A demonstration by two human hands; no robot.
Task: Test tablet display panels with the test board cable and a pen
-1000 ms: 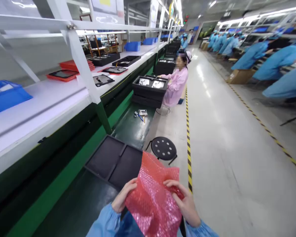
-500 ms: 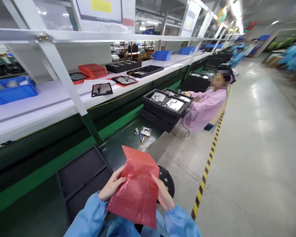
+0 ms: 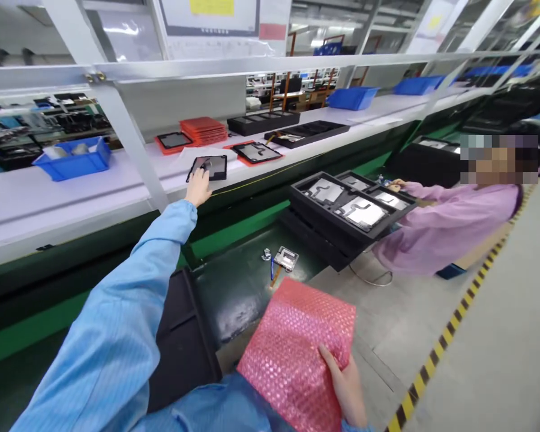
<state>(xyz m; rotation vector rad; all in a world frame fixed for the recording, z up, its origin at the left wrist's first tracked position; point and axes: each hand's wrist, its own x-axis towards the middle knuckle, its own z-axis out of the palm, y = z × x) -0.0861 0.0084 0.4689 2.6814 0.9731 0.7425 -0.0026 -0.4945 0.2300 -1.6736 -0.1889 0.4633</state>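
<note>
- Left hand (image 3: 198, 189) now off the red bubble bag (image 3: 297, 345), out at the white bench (image 3: 18, 207); both hands held the bag half a second ago.
- Left fingers on dark panel (image 3: 217, 167) at bench's front edge; can't tell if gripping.
- Right hand (image 3: 345, 384) alone grips the bag by one side, lower than bench, in front of it.
- Blue bin (image 3: 78, 165) on bench: whitish items inside.
- Black tray (image 3: 327, 217) below bench's front edge: silvery panels in compartments.
</note>
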